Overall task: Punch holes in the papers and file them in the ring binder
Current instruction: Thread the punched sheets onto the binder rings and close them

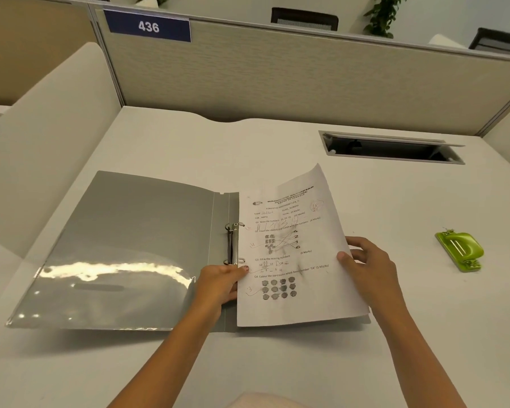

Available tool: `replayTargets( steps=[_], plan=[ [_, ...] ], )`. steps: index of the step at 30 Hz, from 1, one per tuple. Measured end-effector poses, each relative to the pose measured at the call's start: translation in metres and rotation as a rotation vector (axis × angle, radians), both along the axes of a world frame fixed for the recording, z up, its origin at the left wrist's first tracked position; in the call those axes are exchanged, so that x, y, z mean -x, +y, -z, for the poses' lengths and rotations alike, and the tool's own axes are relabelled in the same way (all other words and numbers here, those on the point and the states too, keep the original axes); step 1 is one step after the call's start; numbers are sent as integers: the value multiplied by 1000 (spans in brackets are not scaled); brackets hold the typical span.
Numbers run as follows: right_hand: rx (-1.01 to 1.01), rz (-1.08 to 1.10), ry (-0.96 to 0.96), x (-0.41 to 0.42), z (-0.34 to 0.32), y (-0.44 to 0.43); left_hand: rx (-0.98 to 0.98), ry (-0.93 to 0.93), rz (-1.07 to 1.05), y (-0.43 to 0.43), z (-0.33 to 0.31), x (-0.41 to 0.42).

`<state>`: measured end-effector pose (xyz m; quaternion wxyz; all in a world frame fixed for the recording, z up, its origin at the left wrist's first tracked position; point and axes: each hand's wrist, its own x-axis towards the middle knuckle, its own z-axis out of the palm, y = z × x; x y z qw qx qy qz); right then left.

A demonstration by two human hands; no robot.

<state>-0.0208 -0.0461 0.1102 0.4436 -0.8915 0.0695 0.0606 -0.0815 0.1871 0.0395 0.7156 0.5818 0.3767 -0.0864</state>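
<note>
A grey ring binder lies open on the white worktop, and a printed maths paper sits over its right side with its left edge right at the two metal rings. The left hand pinches the paper's left edge just below the lower ring, and the right hand holds the paper's right edge with the thumb on top, so that side is lifted and bent. A green hole punch sits on the worktop well off to the right, touching nothing.
</note>
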Motion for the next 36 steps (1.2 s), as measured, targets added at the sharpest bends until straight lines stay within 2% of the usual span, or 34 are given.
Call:
replayTargets(
  steps=[5,8,10,14,18,24,36],
  plan=[
    [126,52,-41,-4,26,4,-507,30,113,1,-9,5],
    [345,66,-287,5,41,24,-864,2,78,4,-8,10],
    [337,-36,-421,14,46,46,-972,-96,61,6,1,11],
    [216,-348,-393,24,71,95,-1099,-101,193,4,18,10],
    [319,-518,-349,25,109,120,-1191,-10,333,-4,26,8],
    [552,-482,-373,21,128,103,-1263,45,317,-12,29,4],
    [638,-346,-328,6,132,60,-1385,48,200,-17,54,-10]
  ],
)
